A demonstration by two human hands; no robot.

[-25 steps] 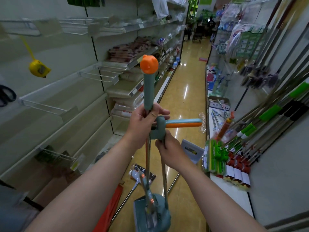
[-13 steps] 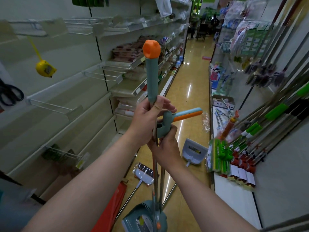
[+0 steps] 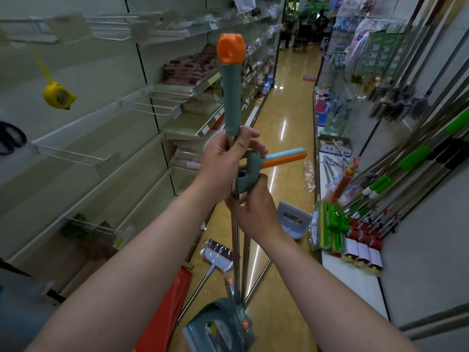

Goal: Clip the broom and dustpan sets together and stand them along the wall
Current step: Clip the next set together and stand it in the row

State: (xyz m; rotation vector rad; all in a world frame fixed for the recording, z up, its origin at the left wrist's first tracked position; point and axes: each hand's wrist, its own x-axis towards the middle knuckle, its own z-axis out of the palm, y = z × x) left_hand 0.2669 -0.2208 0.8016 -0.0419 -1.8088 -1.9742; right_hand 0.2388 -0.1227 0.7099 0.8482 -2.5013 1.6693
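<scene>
The dustpan handle (image 3: 250, 171) has swung against the broom handle (image 3: 231, 97), mid-aisle. Left hand (image 3: 223, 161) grips the broom handle below its teal sleeve; right hand (image 3: 256, 212) clasps the dustpan handle. Probably light, stiff, slick steel.

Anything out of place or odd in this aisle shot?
Yes. A grey dustpan and a wrapped broom lie flat on the aisle floor, in the walkway, apart from each other rather than clipped together and standing.
</scene>
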